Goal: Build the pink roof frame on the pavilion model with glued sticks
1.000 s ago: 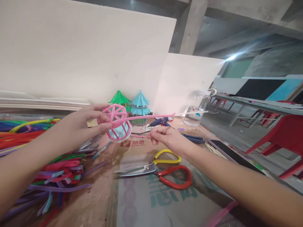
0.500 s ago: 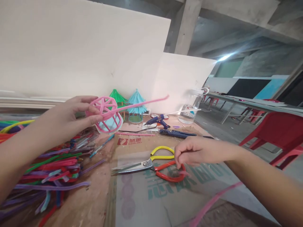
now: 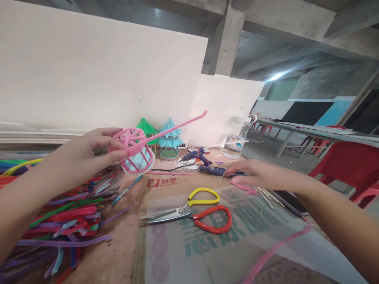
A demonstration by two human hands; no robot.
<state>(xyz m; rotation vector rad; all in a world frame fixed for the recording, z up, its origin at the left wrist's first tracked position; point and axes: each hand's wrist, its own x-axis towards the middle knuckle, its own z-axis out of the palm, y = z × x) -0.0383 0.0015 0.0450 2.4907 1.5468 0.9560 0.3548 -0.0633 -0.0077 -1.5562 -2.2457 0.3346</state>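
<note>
Table [image 3: 124,252]: bare wood, with flattened printed cardboard [image 3: 213,244] laid over the middle. Left side has a big loose pile of fuzzy craft stems [image 3: 59,217], mixed colours, mostly running left-right.

Left hand [image 3: 85,156] is raised over the table's left half and pinches a small pink cage [image 3: 133,152]: domed, spoked top, open bars, pale blue base. One long pink stem [image 3: 177,126] sticks out of it, axis running up and to the right, free end in the air.

Right hand [image 3: 254,173] is low, flat, fingers spread, holding nothing. It sits over short pink stem bits [image 3: 244,187], just beside a dark blue tool [image 3: 216,170]; whether it touches them I can't tell. It's well apart from the cage.

Scissors [image 3: 192,209] lie between the hands, closer to the right one: metal blades pointing left, one yellow loop, one red.
</note>
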